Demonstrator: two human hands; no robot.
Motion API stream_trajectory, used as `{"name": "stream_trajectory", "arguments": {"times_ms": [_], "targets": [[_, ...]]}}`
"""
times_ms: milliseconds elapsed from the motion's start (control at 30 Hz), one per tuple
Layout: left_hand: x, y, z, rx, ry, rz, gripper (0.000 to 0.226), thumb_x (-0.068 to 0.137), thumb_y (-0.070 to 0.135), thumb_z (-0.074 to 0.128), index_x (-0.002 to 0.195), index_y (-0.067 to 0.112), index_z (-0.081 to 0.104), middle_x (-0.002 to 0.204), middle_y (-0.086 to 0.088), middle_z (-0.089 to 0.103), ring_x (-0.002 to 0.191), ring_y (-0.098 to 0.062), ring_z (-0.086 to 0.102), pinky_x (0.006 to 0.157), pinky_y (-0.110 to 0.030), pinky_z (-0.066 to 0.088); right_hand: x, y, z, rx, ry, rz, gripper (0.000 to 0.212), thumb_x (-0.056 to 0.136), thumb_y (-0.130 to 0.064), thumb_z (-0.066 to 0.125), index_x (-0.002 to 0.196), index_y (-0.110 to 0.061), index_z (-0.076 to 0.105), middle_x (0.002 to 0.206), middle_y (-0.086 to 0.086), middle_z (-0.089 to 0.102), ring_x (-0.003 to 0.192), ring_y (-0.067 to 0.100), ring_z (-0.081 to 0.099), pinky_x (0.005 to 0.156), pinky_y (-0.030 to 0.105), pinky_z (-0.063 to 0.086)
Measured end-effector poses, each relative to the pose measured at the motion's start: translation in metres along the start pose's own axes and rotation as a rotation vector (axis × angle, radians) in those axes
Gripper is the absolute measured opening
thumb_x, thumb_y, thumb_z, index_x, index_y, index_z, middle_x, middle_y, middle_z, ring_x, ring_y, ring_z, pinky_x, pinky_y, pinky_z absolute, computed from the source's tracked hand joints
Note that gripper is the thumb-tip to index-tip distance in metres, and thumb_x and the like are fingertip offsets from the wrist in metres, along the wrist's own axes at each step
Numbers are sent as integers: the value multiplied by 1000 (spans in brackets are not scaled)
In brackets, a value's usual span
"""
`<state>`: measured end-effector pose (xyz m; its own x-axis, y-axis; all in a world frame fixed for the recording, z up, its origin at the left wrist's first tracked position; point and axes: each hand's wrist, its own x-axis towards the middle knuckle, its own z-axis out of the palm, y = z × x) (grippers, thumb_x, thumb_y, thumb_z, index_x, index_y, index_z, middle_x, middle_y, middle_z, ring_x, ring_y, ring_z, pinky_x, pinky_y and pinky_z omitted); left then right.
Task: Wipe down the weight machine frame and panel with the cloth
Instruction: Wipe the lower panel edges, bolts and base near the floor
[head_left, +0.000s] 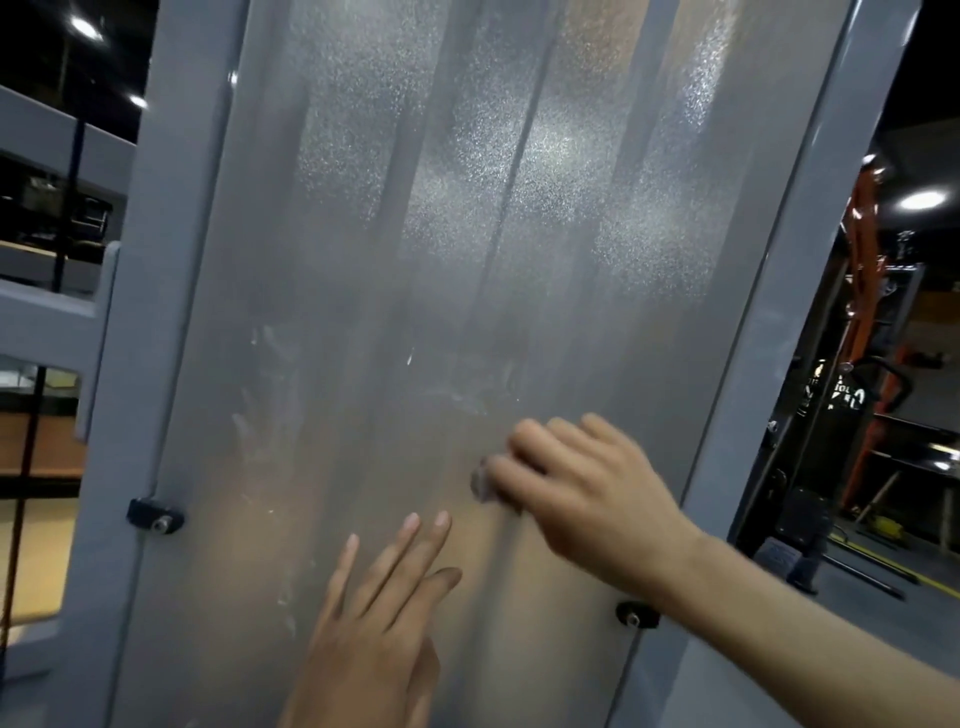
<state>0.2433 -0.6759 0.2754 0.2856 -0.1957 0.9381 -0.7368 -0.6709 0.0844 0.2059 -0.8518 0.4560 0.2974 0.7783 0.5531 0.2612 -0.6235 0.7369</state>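
Against the frosted translucent panel (415, 260) of the weight machine, 2 bare hands work low in the view. That panel fills most of the picture, standing upright but seen at a slant, its surface speckled with glare from ceiling lights and marked with pale smears around its middle and lower left.

At the lower right of the panel, the right hand (587, 483) curls its fingers around a small grey cloth (483, 483), of which only a bunched edge shows past the fingertips; the cloth is pressed to the panel surface. Its forearm reaches in from the lower right corner.

Below and just left of it, the left hand (379, 623) lies flat with its fingers (410, 540) straight and slightly spread, pointing up along the panel and holding nothing. Whether the fingertips actually touch the surface is hard to tell.

On both sides, the grey painted frame (156, 312) borders the panel as tall uprights. 2 black clips with silver bolts fasten the panel to it: 1 clip at the left (156, 515), beside the left upright, and 1 clip at the right (636, 614), just under the right wrist.

Beyond the right upright, an orange rack (865, 291) and dark gym equipment stand in a dim room. Beyond the left upright, more grey bars and a wooden floor show.
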Motion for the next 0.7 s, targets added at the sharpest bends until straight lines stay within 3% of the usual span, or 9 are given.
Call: {"name": "stream_trajectory", "arguments": {"times_ms": [133,200,367,567,633,700], "targets": [[3,2,-3,3,26,21,50,68,15,46,114,31,56,152,0,51,142,-17,44,109,-49,34,39,52,-23,1,170,353,6,92,-19,63,95,-17,68,93,7,57,66,31,51,56,34,38],[4,2,-4,-2,23,24,50,68,14,45,114,31,56,151,0,52,141,-16,44,108,-49,35,52,58,-25,47,194,455,10,90,-16,64,99,-14,67,97,7,56,66,30,52,53,34,43],[3,1,-3,-18,9,17,52,67,15,45,116,31,56,153,0,50,142,-16,43,111,-48,33,44,26,-9,139,149,324,12,87,-18,62,96,-17,69,95,7,55,66,30,53,53,38,48],[2,0,-5,-42,-14,9,53,68,16,46,117,31,57,155,2,48,143,-15,42,111,-48,32,18,-12,6,133,-51,-39,12,94,-13,54,87,-22,58,85,3,49,61,25,41,55,40,35],[4,1,-6,-44,-13,14,52,67,17,45,116,32,56,154,2,49,141,-14,44,111,-46,31,27,6,0,53,-23,-34,9,92,-15,62,87,-23,60,85,4,51,63,27,47,56,40,36],[4,1,-6,-33,-10,20,51,67,15,44,114,33,55,153,2,50,140,-14,44,112,-44,28,44,28,-9,13,83,122,6,88,-19,71,90,-20,65,89,6,56,64,30,51,57,39,40]]}}
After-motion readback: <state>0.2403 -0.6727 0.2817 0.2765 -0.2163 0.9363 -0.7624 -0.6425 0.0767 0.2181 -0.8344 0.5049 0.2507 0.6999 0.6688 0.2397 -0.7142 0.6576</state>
